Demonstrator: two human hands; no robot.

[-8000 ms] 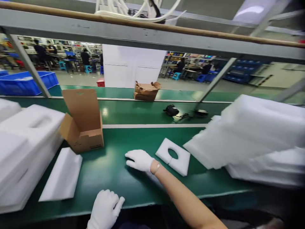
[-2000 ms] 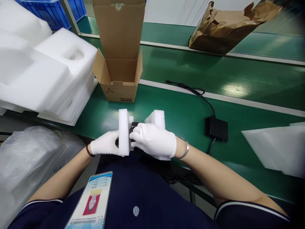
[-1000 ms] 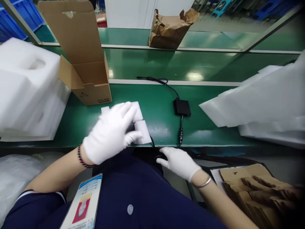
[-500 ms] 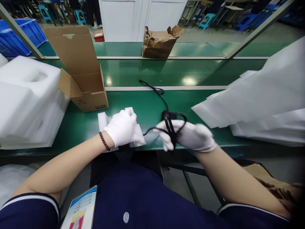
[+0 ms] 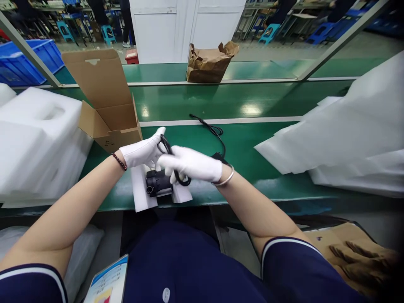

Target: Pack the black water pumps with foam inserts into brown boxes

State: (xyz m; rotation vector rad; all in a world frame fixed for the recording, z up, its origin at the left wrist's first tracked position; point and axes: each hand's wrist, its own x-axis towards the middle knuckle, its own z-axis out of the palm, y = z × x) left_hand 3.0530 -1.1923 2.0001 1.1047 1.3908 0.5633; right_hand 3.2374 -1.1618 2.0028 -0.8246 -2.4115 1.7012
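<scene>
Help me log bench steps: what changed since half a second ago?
The white-gloved right hand carried the looped black cable left, toward the black cylindrical device. The white-gloved left hand lifted off the white foam blocks to the cable. The open brown cardboard box and brown paper bag stayed put.

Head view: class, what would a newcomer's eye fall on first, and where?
Probably the white-gloved left hand and right hand, close together near the centre at a coiled black cable. Just below them sits a black cylindrical device flanked by white foam. Beyond the left hand stands an open cardboard box.
</scene>
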